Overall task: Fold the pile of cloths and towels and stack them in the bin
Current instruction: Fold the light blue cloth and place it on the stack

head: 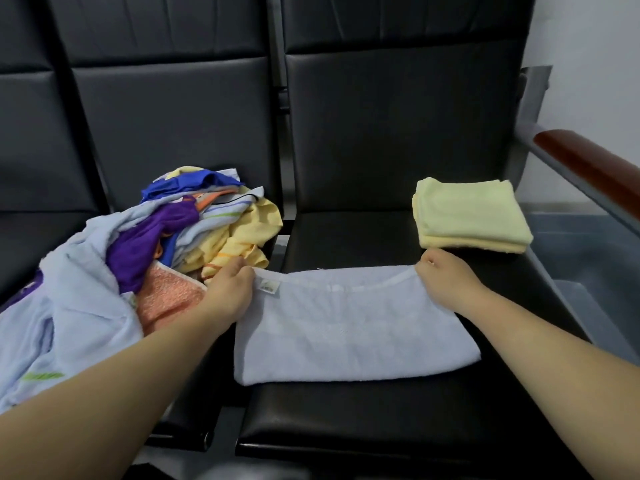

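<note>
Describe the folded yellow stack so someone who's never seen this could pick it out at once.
Look at the black seat on the right, beside the wood-topped armrest. At its far right corner lies the folded yellow stack, just beyond the light blue towel. It is the only neat pale yellow square; other yellow cloths lie crumpled in the pile.

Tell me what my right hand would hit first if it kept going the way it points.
Probably the backrest. The right hand, pinching the blue towel, points forward and left, so its line crosses bare seat and seems to pass left of the yellow towel; depth is unclear.
</note>
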